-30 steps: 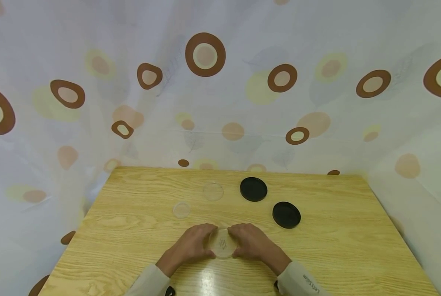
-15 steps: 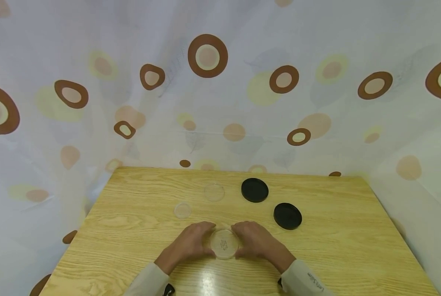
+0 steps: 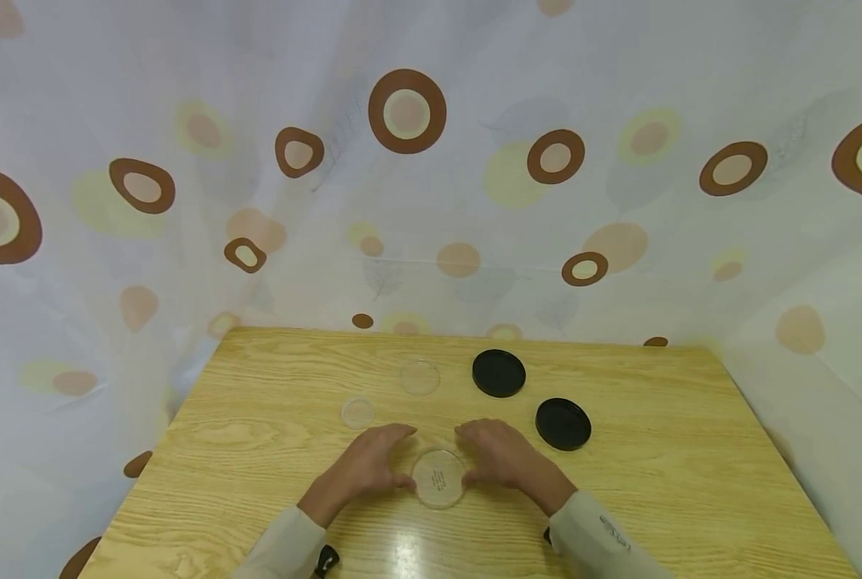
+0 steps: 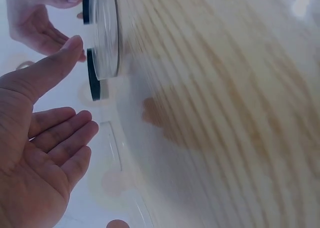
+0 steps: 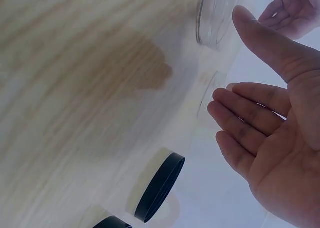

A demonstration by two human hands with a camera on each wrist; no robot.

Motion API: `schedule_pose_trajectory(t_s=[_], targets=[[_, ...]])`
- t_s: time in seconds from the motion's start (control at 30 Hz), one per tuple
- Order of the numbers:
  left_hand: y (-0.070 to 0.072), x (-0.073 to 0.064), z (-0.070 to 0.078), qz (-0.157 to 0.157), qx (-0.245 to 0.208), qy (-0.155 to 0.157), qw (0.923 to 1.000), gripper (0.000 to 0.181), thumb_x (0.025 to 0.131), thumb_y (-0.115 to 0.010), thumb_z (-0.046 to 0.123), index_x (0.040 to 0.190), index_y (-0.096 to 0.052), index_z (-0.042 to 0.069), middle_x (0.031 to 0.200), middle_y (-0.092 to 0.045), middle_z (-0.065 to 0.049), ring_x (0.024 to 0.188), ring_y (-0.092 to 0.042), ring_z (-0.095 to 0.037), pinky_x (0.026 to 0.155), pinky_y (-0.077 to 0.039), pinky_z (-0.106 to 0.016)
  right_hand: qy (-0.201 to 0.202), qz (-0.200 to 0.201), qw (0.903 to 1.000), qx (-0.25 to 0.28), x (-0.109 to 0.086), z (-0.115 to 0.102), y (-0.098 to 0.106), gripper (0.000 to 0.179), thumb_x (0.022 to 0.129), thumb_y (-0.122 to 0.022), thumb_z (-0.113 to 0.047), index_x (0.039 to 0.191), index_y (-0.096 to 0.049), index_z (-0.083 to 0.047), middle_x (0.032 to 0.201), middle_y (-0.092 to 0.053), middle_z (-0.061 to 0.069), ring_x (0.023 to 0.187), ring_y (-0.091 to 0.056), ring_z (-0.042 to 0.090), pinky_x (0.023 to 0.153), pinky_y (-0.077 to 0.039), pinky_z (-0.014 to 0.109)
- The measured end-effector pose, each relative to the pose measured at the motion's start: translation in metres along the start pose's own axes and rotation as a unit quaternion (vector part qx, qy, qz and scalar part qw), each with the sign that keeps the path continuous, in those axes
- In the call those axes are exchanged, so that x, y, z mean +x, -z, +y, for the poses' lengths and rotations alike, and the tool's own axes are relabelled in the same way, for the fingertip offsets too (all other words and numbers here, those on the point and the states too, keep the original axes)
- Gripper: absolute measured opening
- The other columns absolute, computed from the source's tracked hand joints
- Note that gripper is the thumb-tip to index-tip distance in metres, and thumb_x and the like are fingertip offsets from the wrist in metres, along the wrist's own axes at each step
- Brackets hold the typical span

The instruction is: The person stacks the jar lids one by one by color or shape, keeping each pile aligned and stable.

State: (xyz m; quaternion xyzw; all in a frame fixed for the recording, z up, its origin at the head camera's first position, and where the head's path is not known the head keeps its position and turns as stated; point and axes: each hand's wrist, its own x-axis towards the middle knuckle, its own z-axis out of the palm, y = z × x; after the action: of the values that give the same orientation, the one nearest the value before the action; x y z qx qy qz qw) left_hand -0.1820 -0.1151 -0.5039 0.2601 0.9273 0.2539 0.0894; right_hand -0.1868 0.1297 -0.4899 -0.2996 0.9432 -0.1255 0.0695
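A clear, round, shallow dish with small printed text, like a petri dish (image 3: 438, 479), lies flat on the wooden table between both hands. The left hand (image 3: 370, 465) is at its left side with fingers spread and relaxed; a gap shows between its thumb and the dish (image 4: 107, 33) in the left wrist view. On the other side, the right hand (image 3: 502, 458) has its fingers extended and its thumb very near the rim; whether it touches, I cannot tell. Neither hand holds anything.
Behind the left hand lie a small clear disc (image 3: 359, 412) and a larger clear disc (image 3: 420, 377). Two black round lids (image 3: 499, 373) sit to the right, the nearer black lid (image 3: 563, 424) just beyond the right hand. A patterned curtain (image 3: 460, 201) surrounds the table (image 3: 662, 482).
Both hands held the dish by its sides; their fingers have since spread and come away from it. The dish stays on the table, nearly in the same place.
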Motion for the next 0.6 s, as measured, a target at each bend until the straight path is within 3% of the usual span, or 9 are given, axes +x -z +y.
schedule_pose_trajectory(t_s=[0.37, 0.6], targets=[[0.014, 0.007, -0.004, 0.003, -0.003, 0.014, 0.9999, 0.074, 0.072, -0.083, 0.030, 0.134, -0.051, 0.005, 0.137, -0.053, -0.014, 0.126, -0.051, -0.032, 0.105, -0.044, -0.045, -0.008, 0.014, 0.9999, 0.002, 0.013, 0.008, 0.007, 0.071, 0.071, -0.083, -0.032, 0.127, -0.057, 0.002, 0.127, -0.061, 0.016, 0.118, -0.057, 0.033, 0.101, -0.046, 0.045], [0.017, 0.016, -0.011, 0.017, -0.019, 0.011, 0.9996, 0.071, 0.073, -0.082, 0.023, 0.134, -0.050, 0.002, 0.138, -0.052, -0.015, 0.127, -0.050, -0.034, 0.105, -0.044, -0.046, -0.044, 0.010, 0.9987, 0.024, 0.030, 0.015, 0.010, 0.071, 0.073, -0.082, -0.033, 0.130, -0.055, 0.000, 0.131, -0.058, 0.015, 0.121, -0.055, 0.032, 0.101, -0.046, 0.045]])
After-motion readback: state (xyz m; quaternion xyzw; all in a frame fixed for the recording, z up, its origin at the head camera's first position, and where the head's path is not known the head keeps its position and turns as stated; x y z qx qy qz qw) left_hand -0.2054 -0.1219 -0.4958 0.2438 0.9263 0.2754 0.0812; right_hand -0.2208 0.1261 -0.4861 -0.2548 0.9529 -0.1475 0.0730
